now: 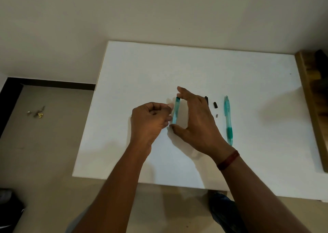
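A clear teal pen barrel (175,112) stands nearly upright over the white table (138,69). My right hand (197,120) pinches it end to end, a fingertip on its top and the thumb under its bottom. My left hand (150,120) is beside the barrel with curled fingers; its fingertips touch the barrel's left side. Whether it holds a small part is hidden. A whole teal pen (228,120) lies to the right. Small dark pen parts lie between: a black piece (206,100) half behind my right hand, a black cap (215,104) and a tiny grey piece (216,115).
A wooden ledge (312,99) runs along the table's right edge. Small scraps (38,112) lie on the floor to the left. A wall rises behind the table. Dark cloth shows at the bottom left corner.
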